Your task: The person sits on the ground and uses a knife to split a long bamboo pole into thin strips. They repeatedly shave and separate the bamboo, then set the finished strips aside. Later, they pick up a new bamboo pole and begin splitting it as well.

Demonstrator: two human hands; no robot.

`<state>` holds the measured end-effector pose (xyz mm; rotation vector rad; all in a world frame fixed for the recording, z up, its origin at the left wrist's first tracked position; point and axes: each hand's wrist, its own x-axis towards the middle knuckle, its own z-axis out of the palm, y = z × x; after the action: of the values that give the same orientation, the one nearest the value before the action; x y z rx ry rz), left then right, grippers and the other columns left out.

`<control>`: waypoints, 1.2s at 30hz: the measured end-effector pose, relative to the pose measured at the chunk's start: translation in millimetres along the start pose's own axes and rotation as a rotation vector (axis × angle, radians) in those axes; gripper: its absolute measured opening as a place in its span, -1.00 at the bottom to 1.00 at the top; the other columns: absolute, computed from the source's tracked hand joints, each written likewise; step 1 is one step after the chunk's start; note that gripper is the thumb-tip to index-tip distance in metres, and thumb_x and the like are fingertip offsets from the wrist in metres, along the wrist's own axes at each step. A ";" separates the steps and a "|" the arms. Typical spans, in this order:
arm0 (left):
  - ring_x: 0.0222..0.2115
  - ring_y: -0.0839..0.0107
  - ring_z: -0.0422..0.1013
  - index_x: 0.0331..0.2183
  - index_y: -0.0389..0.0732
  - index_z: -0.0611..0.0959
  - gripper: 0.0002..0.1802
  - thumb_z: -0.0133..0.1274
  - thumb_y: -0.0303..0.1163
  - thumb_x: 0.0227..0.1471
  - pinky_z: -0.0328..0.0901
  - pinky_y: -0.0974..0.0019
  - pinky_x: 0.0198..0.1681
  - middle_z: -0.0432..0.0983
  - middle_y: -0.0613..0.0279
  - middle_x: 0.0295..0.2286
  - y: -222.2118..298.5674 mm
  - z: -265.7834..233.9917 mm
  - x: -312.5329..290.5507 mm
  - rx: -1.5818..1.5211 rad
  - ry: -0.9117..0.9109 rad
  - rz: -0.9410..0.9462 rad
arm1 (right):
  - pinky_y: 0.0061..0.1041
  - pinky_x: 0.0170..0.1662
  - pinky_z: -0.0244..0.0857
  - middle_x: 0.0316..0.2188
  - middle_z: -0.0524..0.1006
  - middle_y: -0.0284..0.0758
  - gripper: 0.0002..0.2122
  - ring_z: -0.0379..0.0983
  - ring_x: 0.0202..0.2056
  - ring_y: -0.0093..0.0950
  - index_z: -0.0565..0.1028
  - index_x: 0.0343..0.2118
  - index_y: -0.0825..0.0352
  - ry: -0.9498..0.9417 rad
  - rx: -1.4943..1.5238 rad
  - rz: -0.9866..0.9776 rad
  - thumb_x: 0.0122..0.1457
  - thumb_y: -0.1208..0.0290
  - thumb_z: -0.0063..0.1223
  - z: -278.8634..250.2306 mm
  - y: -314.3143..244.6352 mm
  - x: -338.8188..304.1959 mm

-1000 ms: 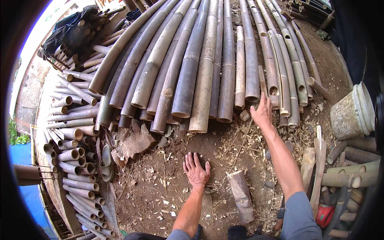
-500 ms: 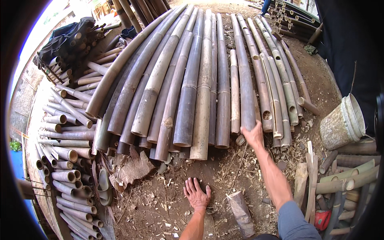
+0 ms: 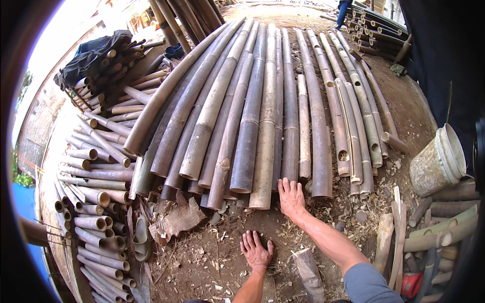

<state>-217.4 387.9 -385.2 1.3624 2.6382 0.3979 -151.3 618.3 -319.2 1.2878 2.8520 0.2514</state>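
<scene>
Pole (image 3: 322, 166): pulled nearer, now juts past short pole (image 3: 304, 131).
Right hand (image 3: 292, 198): shifted left, fingers slightly spread at grey pole's (image 3: 290, 136) end.
Left hand (image 3: 257, 253): still spread on dirt (image 3: 222, 252).

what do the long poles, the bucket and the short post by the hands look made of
Long poles: bamboo, seemingly unpainted, fairly smooth with a faint sheen; ringed joints and hollow ends show it.
Bucket: probably plastic, dull and stained; moulded-looking bands near the rim suggest it, but grime leaves that open.
Short post: likely wood, rough and bare; its pale top looks solid, not hollow.
</scene>
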 end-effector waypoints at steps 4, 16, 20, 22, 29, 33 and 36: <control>0.31 0.07 -0.15 0.20 -0.24 0.24 -0.15 -0.01 0.07 0.00 -0.30 -0.04 0.33 0.02 -0.03 0.24 -10.8 -4.2 0.8 -0.006 -0.006 -0.001 | -0.26 -0.10 0.16 -0.14 0.37 -0.22 -0.53 0.32 -0.21 -0.33 0.34 0.12 0.39 0.092 -0.052 0.036 0.11 0.38 -0.06 14.4 -9.9 32.0; 0.29 0.12 -0.08 0.18 -0.19 0.33 -0.19 0.00 0.11 0.01 -0.23 -0.02 0.32 0.08 0.04 0.23 -67.3 -11.4 -7.5 -0.026 0.023 0.002 | -0.27 -0.34 0.39 -0.61 0.55 -0.26 -0.48 0.53 -0.60 -0.39 0.29 0.16 0.53 0.050 -0.090 0.007 0.11 0.45 -0.11 18.3 -30.6 18.4; 0.28 0.12 -0.05 0.18 -0.18 0.32 -0.19 0.03 0.08 0.00 -0.19 -0.05 0.31 0.08 0.04 0.23 -87.2 -17.2 -16.2 -0.043 0.033 -0.007 | -0.25 -0.40 0.43 -0.57 0.57 -0.12 -0.42 0.54 -0.58 -0.30 0.27 0.13 0.63 -0.093 0.111 0.137 0.01 0.47 0.01 -7.3 -30.2 2.8; 0.28 0.12 -0.05 0.18 -0.18 0.32 -0.19 0.03 0.08 0.00 -0.18 -0.05 0.30 0.07 0.04 0.23 -89.3 -20.4 -19.9 -0.060 0.042 0.015 | -0.17 -0.35 0.42 -0.50 0.57 -0.04 -0.41 0.56 -0.51 -0.20 0.28 0.09 0.67 0.045 0.278 0.218 0.02 0.41 0.08 -8.1 -25.3 -15.1; 0.29 0.15 -0.07 0.20 -0.18 0.28 -0.19 -0.03 0.09 0.03 -0.20 -0.04 0.31 0.05 0.06 0.25 -119.5 -54.7 -56.4 -0.057 0.034 -0.019 | -0.23 -0.15 0.35 -0.26 0.44 -0.09 -0.51 0.44 -0.23 -0.15 0.40 0.08 0.32 -0.198 0.599 -0.016 0.07 0.29 0.18 -150.1 -96.0 -105.2; 0.00 0.06 0.34 -0.13 -0.14 0.59 -0.61 0.08 -0.27 -0.05 0.21 0.10 0.11 0.48 0.08 -0.10 -146.6 -83.3 -48.7 -0.653 0.243 0.005 | -0.29 -0.17 0.36 -0.35 0.47 -0.13 -0.51 0.45 -0.30 -0.22 0.39 0.08 0.41 -0.111 0.767 0.053 0.07 0.36 0.15 -210.9 -87.8 -239.5; -0.14 0.11 0.40 -0.20 -0.42 0.54 -0.70 0.02 -0.38 0.08 0.27 0.14 -0.05 0.47 -0.07 -0.18 -176.4 -159.8 17.0 -0.821 0.785 -0.345 | -0.43 -0.35 0.34 -0.49 0.48 -0.25 -0.59 0.45 -0.46 -0.42 0.43 -0.02 0.48 -0.153 0.811 0.328 0.03 0.49 0.12 -194.5 -60.7 -378.1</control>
<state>-404.1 277.5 -285.5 0.5127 2.5535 1.9885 41.2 268.8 -160.2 1.7567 2.6523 -1.0590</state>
